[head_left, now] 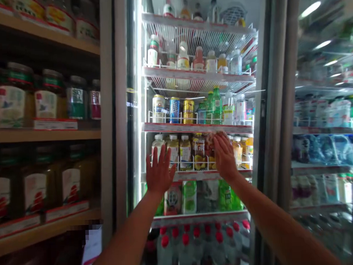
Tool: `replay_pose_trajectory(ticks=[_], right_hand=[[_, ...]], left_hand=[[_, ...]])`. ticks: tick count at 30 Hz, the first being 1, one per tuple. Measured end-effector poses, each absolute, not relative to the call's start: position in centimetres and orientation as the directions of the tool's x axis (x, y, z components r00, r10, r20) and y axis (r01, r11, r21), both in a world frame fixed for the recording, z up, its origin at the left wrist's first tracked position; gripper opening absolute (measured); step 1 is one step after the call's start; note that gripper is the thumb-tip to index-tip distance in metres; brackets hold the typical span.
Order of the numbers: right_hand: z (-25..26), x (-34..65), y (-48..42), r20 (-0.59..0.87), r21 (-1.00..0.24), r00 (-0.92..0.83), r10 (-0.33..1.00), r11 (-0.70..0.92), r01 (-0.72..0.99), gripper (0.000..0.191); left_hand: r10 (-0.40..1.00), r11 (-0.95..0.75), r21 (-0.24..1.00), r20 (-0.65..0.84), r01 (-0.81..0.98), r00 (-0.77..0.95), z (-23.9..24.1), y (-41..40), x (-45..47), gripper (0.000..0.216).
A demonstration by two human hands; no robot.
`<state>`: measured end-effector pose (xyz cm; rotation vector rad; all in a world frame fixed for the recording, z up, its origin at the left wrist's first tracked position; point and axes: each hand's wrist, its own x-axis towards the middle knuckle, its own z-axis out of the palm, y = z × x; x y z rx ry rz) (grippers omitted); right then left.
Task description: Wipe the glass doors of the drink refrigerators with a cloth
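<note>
Both my arms reach forward to a lit drinks fridge, at what looks like its glass door [171, 194]. My left hand [159, 171] is raised flat with its fingers apart and holds nothing; it is in front of the shelf of bottled drinks [185, 152]. Farther right, my right hand [224, 156] has its fingers together over a crumpled pale cloth [212, 138], level with the shelf edge above those bottles. Part of the cloth is hidden under the fingers, and its exact kind is blurred. Contact of my left palm with the glass cannot be made out for certain.
Wooden shelves [46, 134] with large jars and bottles stand at the left. Cans [174, 110] and bottles fill the fridge's wire shelves, with red-capped bottles [185, 240] at the bottom. A metal door frame [282, 105] separates another stocked fridge [324, 146] at the right.
</note>
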<state>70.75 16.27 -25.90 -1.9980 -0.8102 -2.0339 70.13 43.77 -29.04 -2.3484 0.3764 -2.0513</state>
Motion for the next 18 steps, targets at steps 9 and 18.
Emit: replay_pose_trajectory(ticks=[9,18], right_hand=[[-24.2,70.7,19.8,0.918,0.375,-0.101,0.384,-0.756,0.536,0.059],[-24.9,70.1,20.9,0.666,0.633,-0.03,0.745,-0.544,0.55,0.064]], left_hand=[[-0.16,-0.976,-0.129,0.971,-0.174,0.175,-29.0,43.6,69.7,0.066],[-0.157,-0.98,-0.132,0.974,-0.152,0.161,-29.1,43.6,69.6,0.064]])
